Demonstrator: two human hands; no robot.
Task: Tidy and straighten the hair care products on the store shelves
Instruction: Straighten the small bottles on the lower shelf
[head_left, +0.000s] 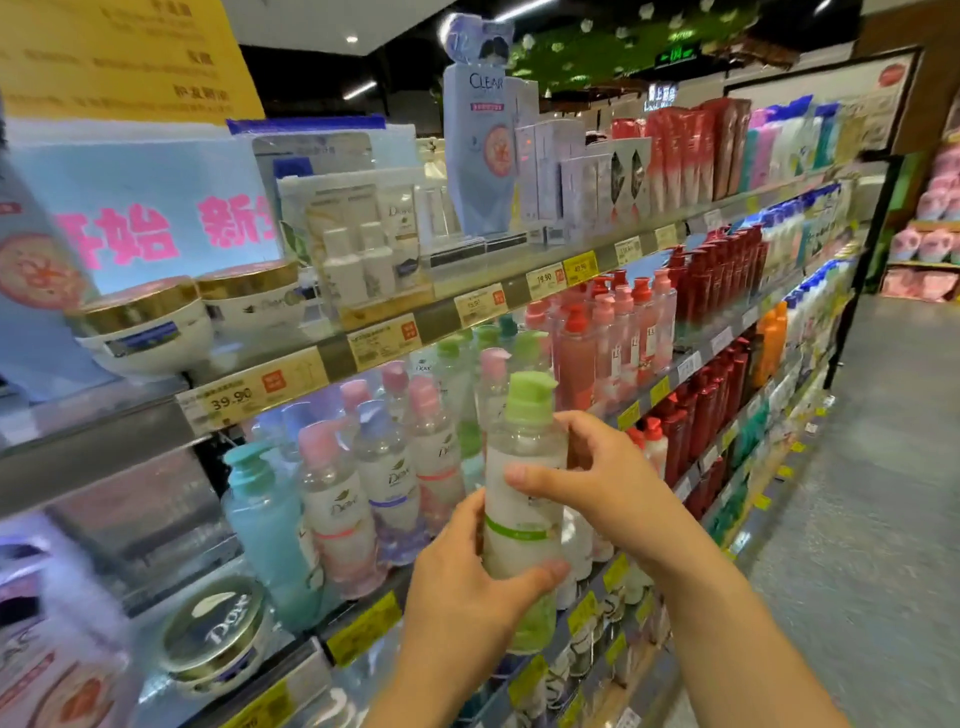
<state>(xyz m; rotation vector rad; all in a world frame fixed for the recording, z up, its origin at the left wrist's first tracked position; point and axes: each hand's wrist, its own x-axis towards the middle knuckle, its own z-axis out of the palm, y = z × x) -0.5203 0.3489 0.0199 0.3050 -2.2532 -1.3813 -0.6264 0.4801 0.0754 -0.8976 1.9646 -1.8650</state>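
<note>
Held upright, near the shelf front: clear plastic pump bottle with green cap (522, 488), gripped low by left hand (467, 582), pinched higher by right hand (597, 478), right of pink-capped clear bottles (332, 499).

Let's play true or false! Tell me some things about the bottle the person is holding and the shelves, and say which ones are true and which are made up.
1. Both hands hold the green-capped bottle. True: the left hand grips its lower part and the right hand grips higher up.
2. The bottle being held has a red cap. False: its pump cap is light green.
3. A teal bottle stands at the left end of the row of Dove bottles. True.
4. The round Dove jar on the lower left has its lid off. False: the lid is on, with the logo showing on top.
5. The dark red bottles stand on the shelves further to the right. True.
</note>
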